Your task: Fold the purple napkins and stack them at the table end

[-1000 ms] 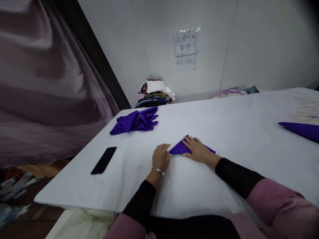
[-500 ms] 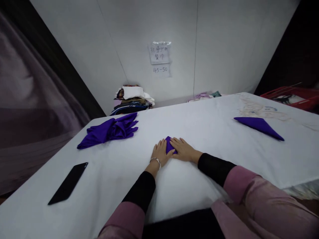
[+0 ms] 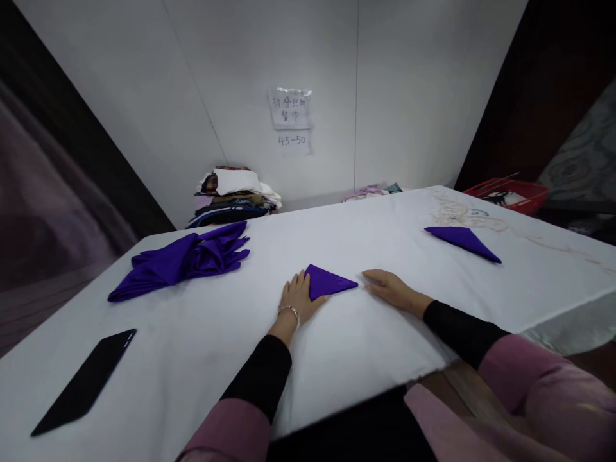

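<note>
Folded purple cloth triangle (image 3: 330, 282) lying flat, near centre of white cloth-covered table (image 3: 231, 346). Covered at left end by palm-down left hand (image 3: 296, 298), thumb splayed from fingers. Just beyond right tip, right hand (image 3: 391, 290), digits slightly parted. On far wall (image 3: 409, 96), white paper notices (image 3: 290, 115): handwritten Chinese characters above "45-50".

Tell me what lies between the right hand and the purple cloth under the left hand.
Only a narrow, bare strip of white tablecloth shows between the right hand and the purple cloth's pointed tip, in the head view.
</note>
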Tool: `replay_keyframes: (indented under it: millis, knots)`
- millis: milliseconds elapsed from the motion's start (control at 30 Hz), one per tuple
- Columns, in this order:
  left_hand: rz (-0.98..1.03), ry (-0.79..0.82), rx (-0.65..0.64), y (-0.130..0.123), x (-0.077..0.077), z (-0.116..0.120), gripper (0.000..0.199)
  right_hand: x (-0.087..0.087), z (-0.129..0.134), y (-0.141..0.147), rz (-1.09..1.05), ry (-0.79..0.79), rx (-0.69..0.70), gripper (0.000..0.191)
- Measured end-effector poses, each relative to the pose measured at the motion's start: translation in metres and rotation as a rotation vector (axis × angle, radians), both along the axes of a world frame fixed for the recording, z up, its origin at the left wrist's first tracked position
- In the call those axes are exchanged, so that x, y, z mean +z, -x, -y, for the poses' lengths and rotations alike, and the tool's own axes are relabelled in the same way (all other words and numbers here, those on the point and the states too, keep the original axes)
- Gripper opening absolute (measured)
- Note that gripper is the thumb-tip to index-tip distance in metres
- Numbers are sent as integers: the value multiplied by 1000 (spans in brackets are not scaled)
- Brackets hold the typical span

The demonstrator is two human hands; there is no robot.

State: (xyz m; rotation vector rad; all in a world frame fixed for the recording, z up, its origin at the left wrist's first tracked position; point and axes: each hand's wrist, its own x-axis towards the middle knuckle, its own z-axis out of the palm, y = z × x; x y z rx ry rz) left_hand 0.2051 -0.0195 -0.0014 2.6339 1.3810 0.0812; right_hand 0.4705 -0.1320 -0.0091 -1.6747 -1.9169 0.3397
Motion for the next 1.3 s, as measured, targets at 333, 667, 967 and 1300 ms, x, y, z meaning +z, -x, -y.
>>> replay_keyframes:
  millis: [333, 667, 967, 1300]
  knots:
    - [7, -15, -1, 1, -2, -1, 90, 10, -21, 36, 328, -57, 66, 29]
    - [33, 23, -4, 2, -7, -1, 91, 18, -24, 38, 271, -9, 93, 41]
    - [86, 38, -4, 1, -10, 0, 88, 15, -81, 106, 265, 3, 193, 60]
    - [397, -64, 41, 62, -11, -6, 63, -11, -89, 111, 342, 60, 220, 71]
